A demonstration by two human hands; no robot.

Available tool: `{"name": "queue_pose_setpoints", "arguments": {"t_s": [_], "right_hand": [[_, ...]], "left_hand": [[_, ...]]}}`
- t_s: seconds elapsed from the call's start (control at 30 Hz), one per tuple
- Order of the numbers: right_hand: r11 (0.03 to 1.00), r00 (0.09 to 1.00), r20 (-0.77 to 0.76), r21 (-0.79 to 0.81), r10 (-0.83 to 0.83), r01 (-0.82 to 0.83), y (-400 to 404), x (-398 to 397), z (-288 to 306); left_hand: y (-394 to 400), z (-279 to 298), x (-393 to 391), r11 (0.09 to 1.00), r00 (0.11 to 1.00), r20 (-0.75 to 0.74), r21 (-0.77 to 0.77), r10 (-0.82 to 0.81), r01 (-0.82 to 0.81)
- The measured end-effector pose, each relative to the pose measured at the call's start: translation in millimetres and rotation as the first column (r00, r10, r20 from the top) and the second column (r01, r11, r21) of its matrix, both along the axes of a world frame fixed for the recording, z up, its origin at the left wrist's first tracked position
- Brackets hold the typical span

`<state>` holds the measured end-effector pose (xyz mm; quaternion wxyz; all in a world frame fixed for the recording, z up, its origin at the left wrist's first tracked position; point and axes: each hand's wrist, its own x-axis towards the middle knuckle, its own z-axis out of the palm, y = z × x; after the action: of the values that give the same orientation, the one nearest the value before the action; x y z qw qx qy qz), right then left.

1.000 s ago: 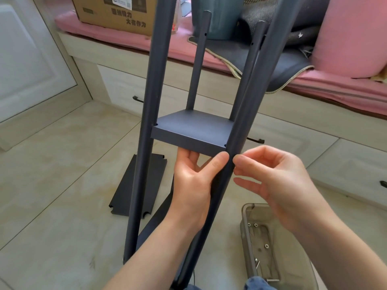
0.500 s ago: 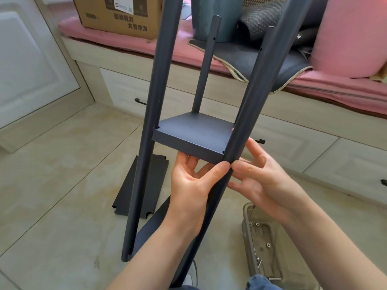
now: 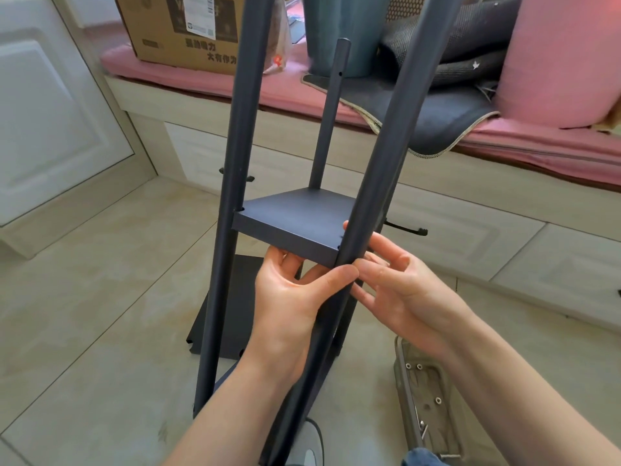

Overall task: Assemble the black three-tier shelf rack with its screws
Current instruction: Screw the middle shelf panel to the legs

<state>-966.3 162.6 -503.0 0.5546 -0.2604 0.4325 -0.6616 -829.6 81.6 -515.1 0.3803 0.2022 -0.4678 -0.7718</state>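
Note:
The black rack stands tilted on the tiled floor, with one shelf panel set between its poles. My left hand holds that shelf from below at its near right corner, thumb pressed against the right front pole. At the same corner my right hand reaches around this pole, index finger behind it and thumb in front. No screw shows between the fingers. A left front pole and a back pole also rise from the shelf. Another black panel lies flat on the floor.
A clear plastic tray holding small screws sits on the floor at lower right. Behind the rack runs a window seat with drawers, a pink cushion, a cardboard box and a pink pillow.
My right hand moved from a pinch beside the pole to reaching around it at the shelf corner. The view shifted slightly; my left hand kept its hold.

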Motion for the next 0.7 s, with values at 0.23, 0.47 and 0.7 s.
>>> {"name": "queue_pose_setpoints", "arguments": {"t_s": [0.23, 0.47, 0.7], "right_hand": [[1.000, 1.000, -0.025, 0.030, 0.005, -0.004, -6, 6, -2], [0.998, 0.998, -0.054, 0.049, -0.026, 0.028, -22, 4, 11], [0.998, 0.983, -0.176, 0.038, 0.050, -0.044, -44, 1, 18]], "left_hand": [[-5, 6, 11, 0.996, 0.993, 0.079, 0.006, 0.084, -0.085], [-9, 16, 8, 0.967, 0.956, 0.151, -0.032, 0.253, -0.252], [-10, 24, 7, 0.933, 0.927, 0.104, -0.024, 0.361, -0.360]]}}
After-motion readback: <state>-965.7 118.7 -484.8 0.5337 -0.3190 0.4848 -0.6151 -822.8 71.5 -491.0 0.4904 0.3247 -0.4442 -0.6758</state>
